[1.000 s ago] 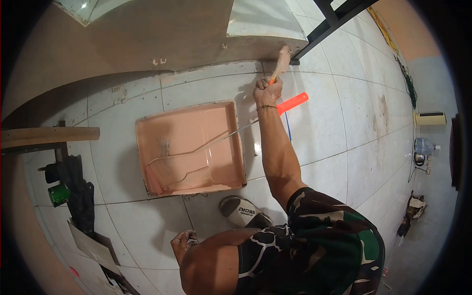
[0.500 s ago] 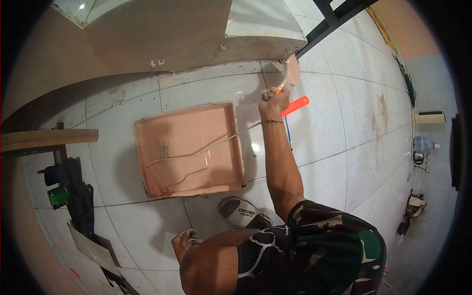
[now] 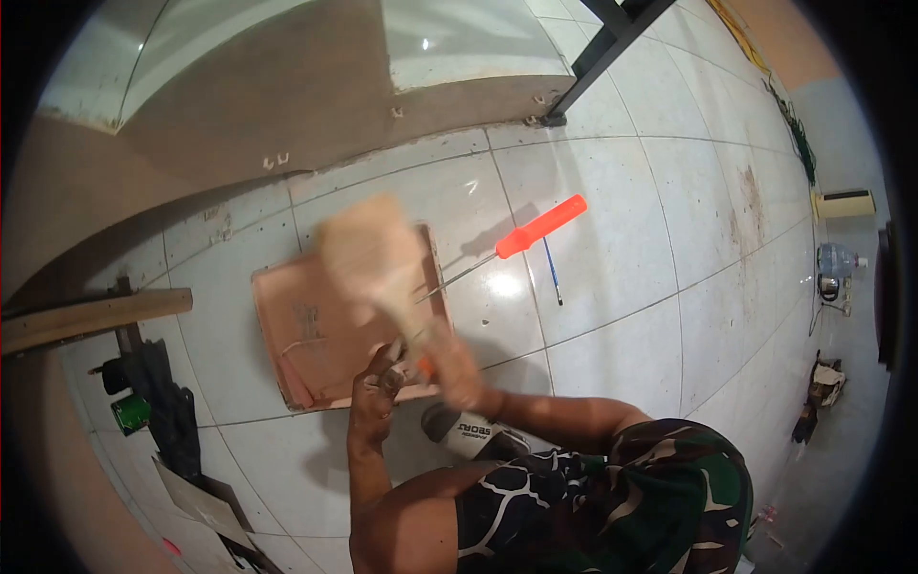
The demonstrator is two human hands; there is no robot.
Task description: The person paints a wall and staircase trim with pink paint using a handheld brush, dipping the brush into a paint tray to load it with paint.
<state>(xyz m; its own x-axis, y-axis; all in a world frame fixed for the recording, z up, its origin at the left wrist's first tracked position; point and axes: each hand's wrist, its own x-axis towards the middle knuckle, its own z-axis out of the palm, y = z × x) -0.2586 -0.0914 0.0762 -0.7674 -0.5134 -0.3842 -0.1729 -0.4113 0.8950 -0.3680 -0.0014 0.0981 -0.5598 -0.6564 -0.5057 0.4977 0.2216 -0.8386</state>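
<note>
My right hand (image 3: 454,371), smeared by motion, is closed around the handle of a wide, flat paintbrush (image 3: 368,244). Its paint-coated head is raised above the paint tray, blurred. Close beside the handle is my left hand (image 3: 376,385), paint-spotted, with fingers curled; what lies within them is hidden. Below both hands sits the rectangular paint tray (image 3: 272,335), coated with pinkish paint. A paint roller's bright orange handle (image 3: 543,226) lies beyond the tray's right side, with its metal rod leading over the rim. The roller end rests inside.
A slim blue brush (image 3: 553,273) lies on the tiles near the orange handle. My shoe (image 3: 469,432) is right by the tray. A dark metal leg (image 3: 598,67) stands at the upper right. Left are a wooden bar (image 3: 105,311) and a green can (image 3: 131,413).
My right hand has brought the paintbrush from beside the metal leg back over the tray. My left hand has risen from near my knee to the brush handle.
</note>
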